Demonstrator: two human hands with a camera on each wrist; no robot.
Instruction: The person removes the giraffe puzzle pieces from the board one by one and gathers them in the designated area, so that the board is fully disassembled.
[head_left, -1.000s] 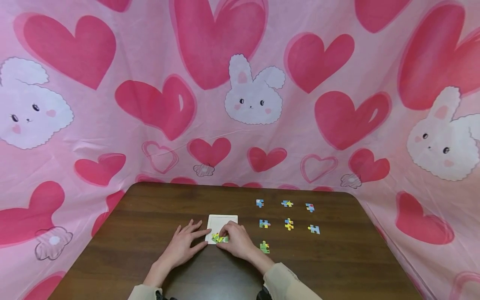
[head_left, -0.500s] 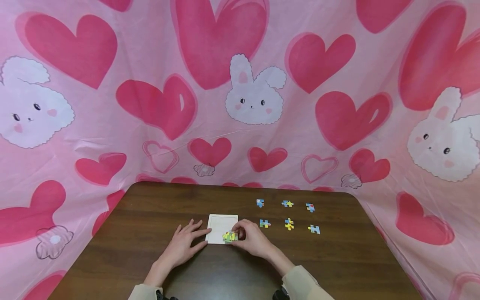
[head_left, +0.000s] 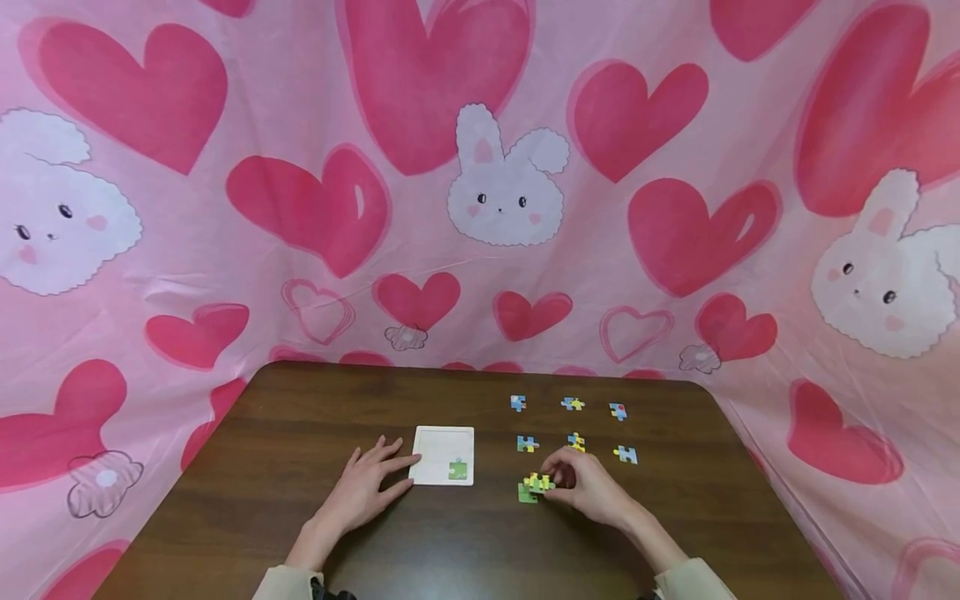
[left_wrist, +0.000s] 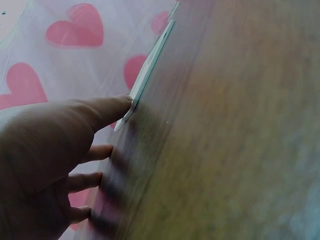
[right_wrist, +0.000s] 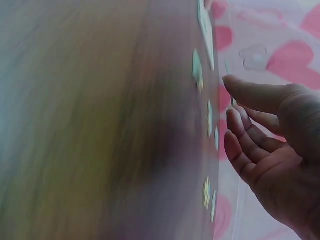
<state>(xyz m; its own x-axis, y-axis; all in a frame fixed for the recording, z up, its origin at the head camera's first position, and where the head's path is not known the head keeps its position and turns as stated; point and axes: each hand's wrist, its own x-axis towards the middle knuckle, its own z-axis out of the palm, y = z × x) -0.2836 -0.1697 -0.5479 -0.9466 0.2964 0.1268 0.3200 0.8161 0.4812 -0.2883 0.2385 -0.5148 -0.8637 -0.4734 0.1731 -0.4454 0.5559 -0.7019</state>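
My right hand [head_left: 592, 492] pinches a yellow-and-green jigsaw piece [head_left: 540, 481] between thumb and fingers. That piece overlaps a green jigsaw piece [head_left: 528, 495] lying on the table. In the right wrist view only a thin edge of the held piece [right_wrist: 232, 97] shows beside the thumb. A square white puzzle tray [head_left: 438, 447] lies flat to the left, with one green piece [head_left: 457, 470] in its lower right corner. My left hand [head_left: 363, 490] rests with fingers spread, index fingertip and thumb tip at the tray's left edge. The left wrist view shows the tray [left_wrist: 150, 66] edge-on.
Several loose jigsaw pieces lie in two rows beyond my right hand, among them a blue one [head_left: 627, 454] and a blue-and-red one [head_left: 618, 412]. They rest on a dark wooden table [head_left: 315, 417]. A pink heart-patterned cloth [head_left: 420, 242] hangs behind the table.
My right hand has moved from over the tray to the right, carrying the yellow-and-green piece. A green piece now shows in the tray's lower right corner. My left hand has stayed put.
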